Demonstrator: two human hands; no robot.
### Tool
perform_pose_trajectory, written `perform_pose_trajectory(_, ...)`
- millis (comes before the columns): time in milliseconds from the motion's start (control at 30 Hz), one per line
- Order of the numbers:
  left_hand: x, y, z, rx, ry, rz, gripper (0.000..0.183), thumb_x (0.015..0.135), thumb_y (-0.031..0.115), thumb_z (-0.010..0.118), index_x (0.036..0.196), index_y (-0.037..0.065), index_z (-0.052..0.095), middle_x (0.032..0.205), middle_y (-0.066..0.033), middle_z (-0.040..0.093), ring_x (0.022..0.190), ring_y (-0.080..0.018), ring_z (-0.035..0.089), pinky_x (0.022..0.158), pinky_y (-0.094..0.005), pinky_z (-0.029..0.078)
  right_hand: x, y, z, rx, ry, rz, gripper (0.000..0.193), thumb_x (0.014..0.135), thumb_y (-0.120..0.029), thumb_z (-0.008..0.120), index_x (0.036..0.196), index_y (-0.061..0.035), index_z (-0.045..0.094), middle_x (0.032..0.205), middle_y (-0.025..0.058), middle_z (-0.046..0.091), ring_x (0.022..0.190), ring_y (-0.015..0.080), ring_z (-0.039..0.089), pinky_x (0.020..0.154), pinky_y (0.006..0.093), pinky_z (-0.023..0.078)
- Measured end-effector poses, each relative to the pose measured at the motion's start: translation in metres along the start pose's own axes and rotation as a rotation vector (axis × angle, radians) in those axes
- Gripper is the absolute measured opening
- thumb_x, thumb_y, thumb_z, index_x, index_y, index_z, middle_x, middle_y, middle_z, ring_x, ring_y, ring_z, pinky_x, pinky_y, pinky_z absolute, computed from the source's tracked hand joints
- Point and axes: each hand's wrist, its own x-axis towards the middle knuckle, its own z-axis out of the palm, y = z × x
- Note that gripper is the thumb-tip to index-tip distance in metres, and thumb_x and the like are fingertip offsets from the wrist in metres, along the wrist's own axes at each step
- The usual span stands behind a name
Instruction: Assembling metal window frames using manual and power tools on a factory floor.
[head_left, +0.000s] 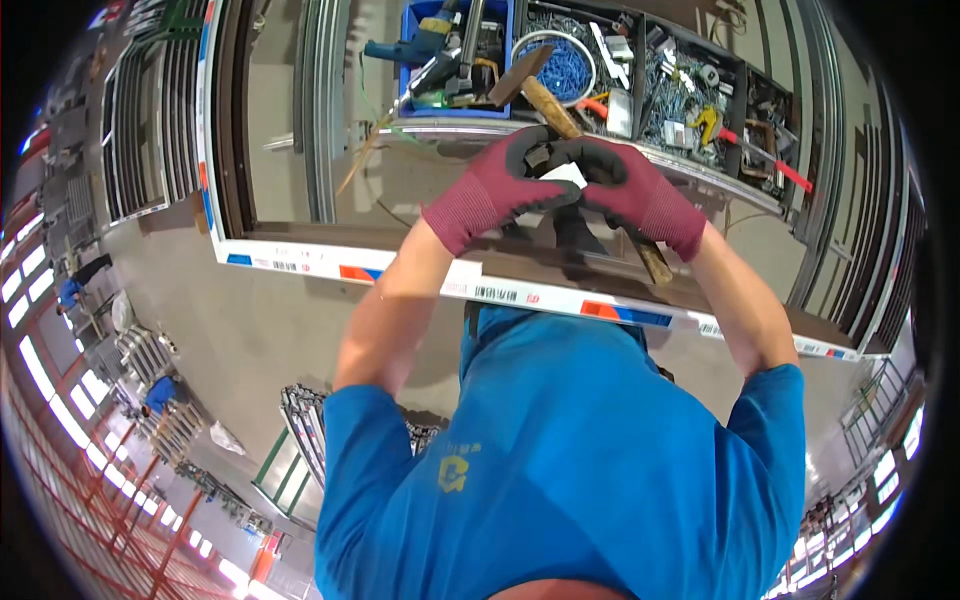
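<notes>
My left hand (pixel 495 185), in a maroon glove with a dark palm, is closed with its fingers pinching a small white piece (pixel 565 175). Beside that piece, a small greyish bit (pixel 537 156) shows between the fingertips. Close against it, my right hand (pixel 640 185), gloved alike, is curled with its fingers by the same white piece. A hammer (pixel 547 103) with a wooden handle runs slantwise through the right hand, its head up over the parts box and its handle end below the palm. The fingers partly hide the white piece and the handle's middle.
A frame with a white-taped front rail (pixel 400 277) lies before me. Behind my hands are a blue bin (pixel 405 75) with power tools and a dark divided box (pixel 740 100) of screws and fittings. A white bowl (pixel 590 75) holds blue screws. Metal profiles (pixel 325 120) stand at left.
</notes>
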Motion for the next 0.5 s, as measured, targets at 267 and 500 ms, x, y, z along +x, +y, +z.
perform_pose_trajectory(267,-0.127,-0.03,-0.073,0.019,0.355,0.077,0.054,0.088,0.013,0.083,0.136,0.001,0.06,0.119,-0.007,0.067,0.102,-0.0135,0.066,0.087,-0.0261,0.055,-0.105,-0.023,0.098,0.462,0.606,0.52,0.031,0.101,-0.025,0.06,0.123,-0.0039,0.066,0.085,0.005,0.064,0.062,0.0096,0.057,0.049,0.0245,0.047)
perform_pose_trajectory(500,-0.143,-0.037,-0.105,-0.045,0.486,0.046,0.05,0.091,0.02,0.081,0.133,0.0,0.062,0.1,-0.0019,0.07,0.09,-0.0115,0.067,0.076,-0.0264,0.052,-0.1,-0.047,0.218,0.675,0.467,0.634,0.035,0.103,-0.038,0.063,0.098,-0.0044,0.068,0.081,0.0037,0.066,0.07,0.0144,0.064,0.064,0.0291,0.053)
